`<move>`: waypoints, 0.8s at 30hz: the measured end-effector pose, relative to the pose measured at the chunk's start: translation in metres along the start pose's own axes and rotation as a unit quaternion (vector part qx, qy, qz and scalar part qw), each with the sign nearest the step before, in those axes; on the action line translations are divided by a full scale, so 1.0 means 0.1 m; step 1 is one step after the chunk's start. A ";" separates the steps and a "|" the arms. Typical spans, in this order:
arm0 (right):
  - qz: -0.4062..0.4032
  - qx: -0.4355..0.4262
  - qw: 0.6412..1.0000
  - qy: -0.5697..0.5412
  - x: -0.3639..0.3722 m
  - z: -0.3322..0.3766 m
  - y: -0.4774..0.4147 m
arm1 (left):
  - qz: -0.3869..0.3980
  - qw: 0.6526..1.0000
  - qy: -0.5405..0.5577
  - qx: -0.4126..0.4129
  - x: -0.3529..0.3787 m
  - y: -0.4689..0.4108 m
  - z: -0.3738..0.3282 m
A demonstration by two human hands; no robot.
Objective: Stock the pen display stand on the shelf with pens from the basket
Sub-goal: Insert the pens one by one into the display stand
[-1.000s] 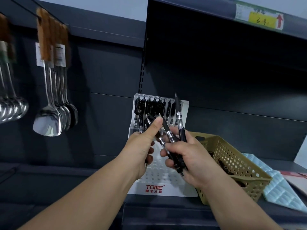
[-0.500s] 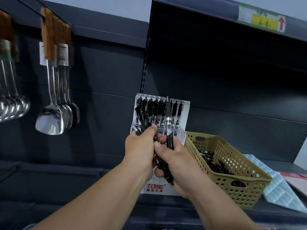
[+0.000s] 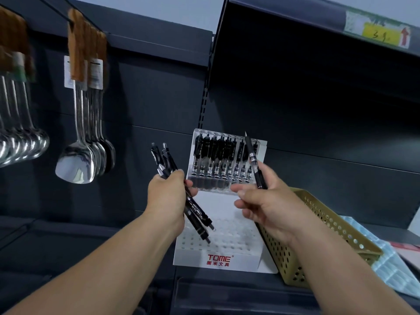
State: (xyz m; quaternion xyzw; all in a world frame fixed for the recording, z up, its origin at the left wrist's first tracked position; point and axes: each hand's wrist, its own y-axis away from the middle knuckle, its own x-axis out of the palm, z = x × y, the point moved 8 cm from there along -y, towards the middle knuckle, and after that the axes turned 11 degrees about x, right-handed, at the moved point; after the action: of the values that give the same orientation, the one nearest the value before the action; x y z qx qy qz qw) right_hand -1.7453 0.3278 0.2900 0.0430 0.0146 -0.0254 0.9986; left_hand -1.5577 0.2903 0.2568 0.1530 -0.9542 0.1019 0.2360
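Hands parted — right hand (image 3: 268,208) holds pen (image 3: 254,162), left hand (image 3: 167,196) bundle (image 3: 197,220).

Item count: pens, holders, hanging utensils.
Hands: two, left hand (image 3: 167,196) and right hand (image 3: 266,205). Pen display stand (image 3: 227,246): one. Basket (image 3: 329,226): one. Single pen (image 3: 253,160) pinched in the right hand: one. Pen bundle (image 3: 197,212) gripped in the left hand: at least three, overlap prevents an exact count. Stand row pens (image 3: 222,155): about ten. Utensil clusters (image 3: 77,164): two, several pieces each. Shelf label (image 3: 379,35): one.
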 end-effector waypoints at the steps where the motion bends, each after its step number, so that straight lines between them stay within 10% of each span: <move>1: -0.005 -0.011 1.000 0.002 -0.01 0.05 0.01 | 0.012 1.000 0.002 -0.007 0.01 -0.01 0.02; 20: 0.138 -0.059 0.983 -0.108 0.16 0.40 0.04 | 0.101 0.994 0.008 -0.037 0.02 -0.05 0.11; 24: -0.008 -0.116 0.993 -0.003 0.06 0.55 -0.09 | 0.110 0.993 0.002 -0.032 0.01 -0.07 0.10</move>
State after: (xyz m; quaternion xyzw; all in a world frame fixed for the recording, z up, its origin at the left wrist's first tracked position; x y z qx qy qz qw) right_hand -1.7384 0.3139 0.3441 -0.0738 0.0145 -0.0313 0.9967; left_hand -1.5599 0.2805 0.2490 0.0396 -0.9675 0.0973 0.2298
